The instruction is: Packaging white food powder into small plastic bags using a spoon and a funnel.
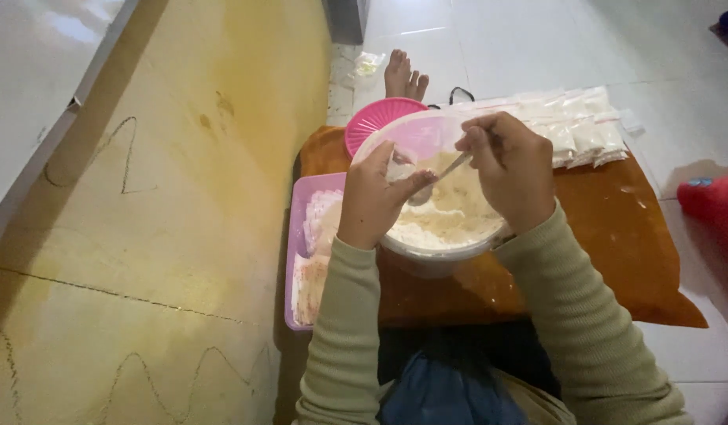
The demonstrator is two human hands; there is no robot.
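Green-sleeved arms reach over the round bowl [447, 250] of white powder; left hand [373, 197] pinches a small clear bag [401, 167] above it; right hand [509, 169], closed on a spoon [441, 178], dips toward the bag; pink tray [301, 236] just beside the bowl.

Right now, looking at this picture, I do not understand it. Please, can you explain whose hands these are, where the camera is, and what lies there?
The camera sits on a person's head and looks down, so both hands are that person's own. The left hand holds a small clear bag open. The right hand holds a spoon at the bag. Below is a bowl of white powder, on an orange cloth. Filled bags lie behind it, a purple tray beside it.
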